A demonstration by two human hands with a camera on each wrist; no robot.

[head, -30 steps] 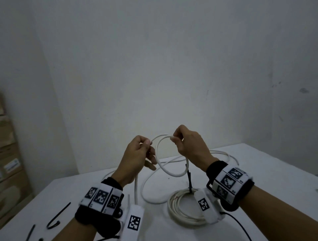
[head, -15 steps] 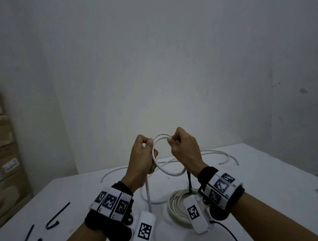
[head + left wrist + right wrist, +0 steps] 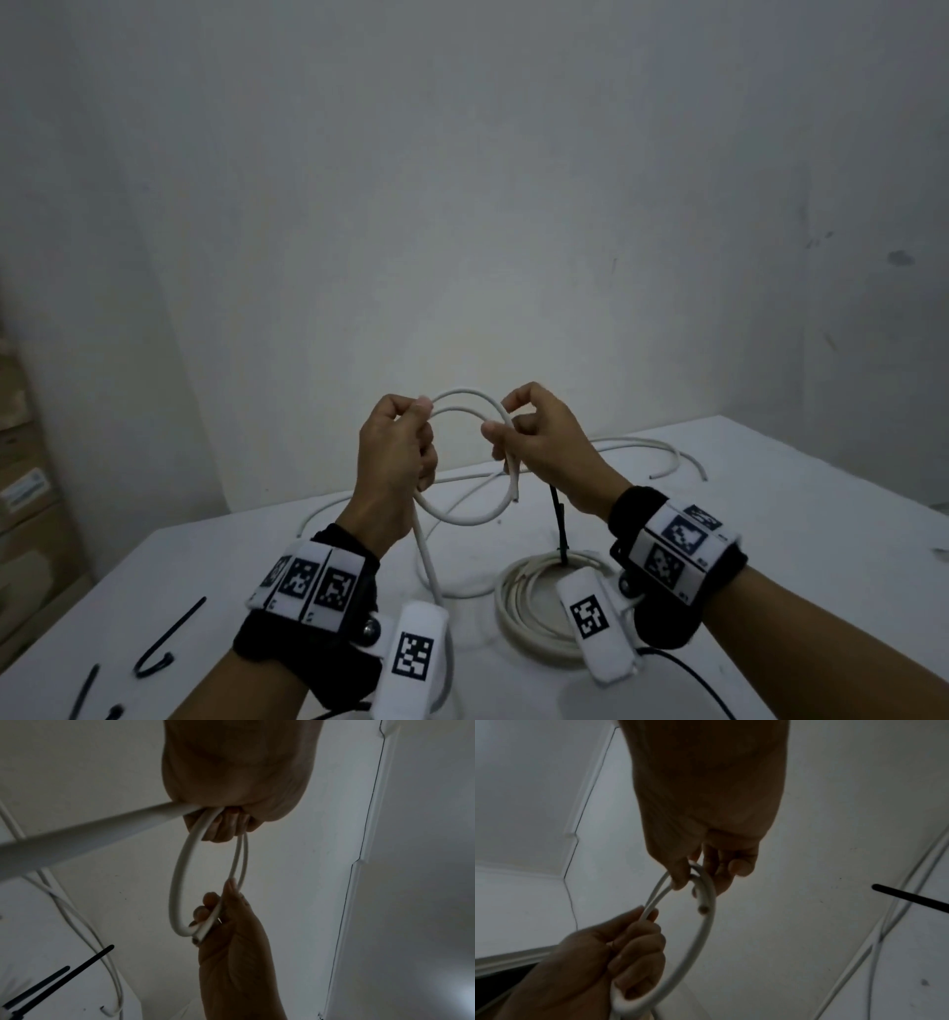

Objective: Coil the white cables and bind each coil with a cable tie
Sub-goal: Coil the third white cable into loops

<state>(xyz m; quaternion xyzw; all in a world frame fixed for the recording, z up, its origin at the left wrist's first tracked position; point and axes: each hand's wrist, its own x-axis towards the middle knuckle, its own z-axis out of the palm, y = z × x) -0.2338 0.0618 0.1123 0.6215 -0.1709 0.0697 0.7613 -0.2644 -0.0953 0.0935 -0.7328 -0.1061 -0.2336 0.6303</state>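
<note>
Both hands hold a white cable (image 3: 464, 403) in the air above the table, bent into a small double loop. My left hand (image 3: 398, 447) grips the loop's left side, fingers curled round the strands (image 3: 180, 870). My right hand (image 3: 534, 437) pinches the right side near the cable's cut end (image 3: 515, 496), which shows as a round tip (image 3: 702, 909) in the right wrist view. The rest of this cable drops from the left hand to the table. A finished white coil (image 3: 529, 606) lies below the right wrist, with a black cable tie (image 3: 560, 524) standing up from it.
Loose white cable (image 3: 642, 444) runs across the white table (image 3: 796, 539) behind the hands. Black cable ties (image 3: 169, 637) lie near the table's front left edge. Cardboard boxes (image 3: 25, 462) stand at the far left. A bare wall is close behind.
The hands came closer together and rose slightly. A second turn has been added, so the loop is now doubled and smaller, with the cut end hanging under the right hand.
</note>
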